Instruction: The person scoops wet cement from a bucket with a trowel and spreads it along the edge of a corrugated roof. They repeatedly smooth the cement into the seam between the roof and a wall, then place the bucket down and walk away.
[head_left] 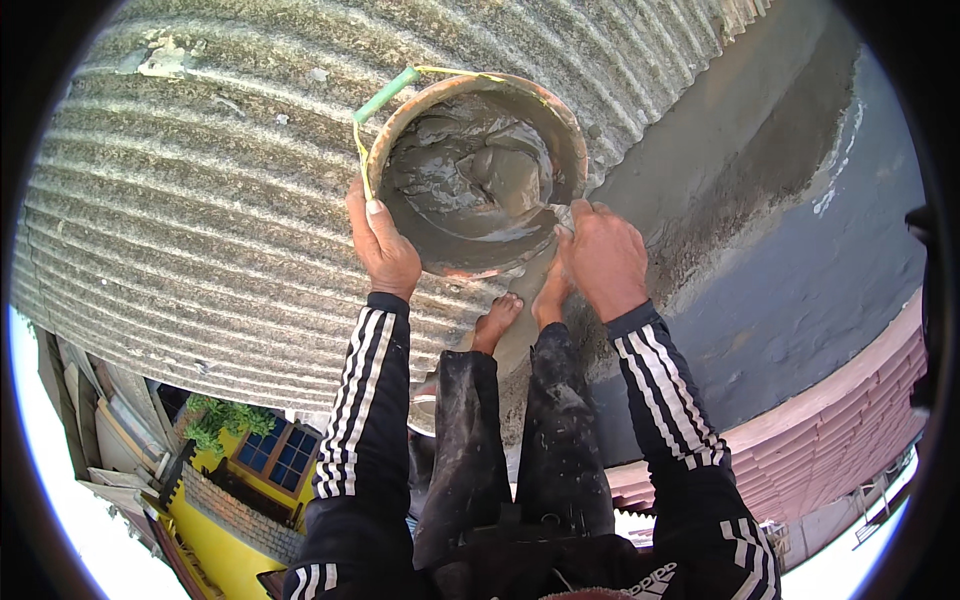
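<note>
A round bucket (573, 130) with a mortar-smeared orange rim rests on the corrugated roof sheet. Inside it lies wet grey mortar (425, 165). My left hand (385, 248) grips the bucket's near left rim, thumb on top and fingers along the outside wall. The bucket's wire handle, with a green grip (387, 95), leans over the far left side. At the near right rim my right hand (605, 255) is closed round the handle of a trowel (508, 178). Its blade, coated in mortar, sits in the mix.
Grey corrugated roofing (200, 240) spreads to the left and far side. On the right runs a band of smoothed mortar (740, 130) beside a dark grey coated surface (800, 300). My bare feet (497, 322) stand just below the bucket. Pink roof tiles (830, 430) and a yellow house (225, 520) lie lower down.
</note>
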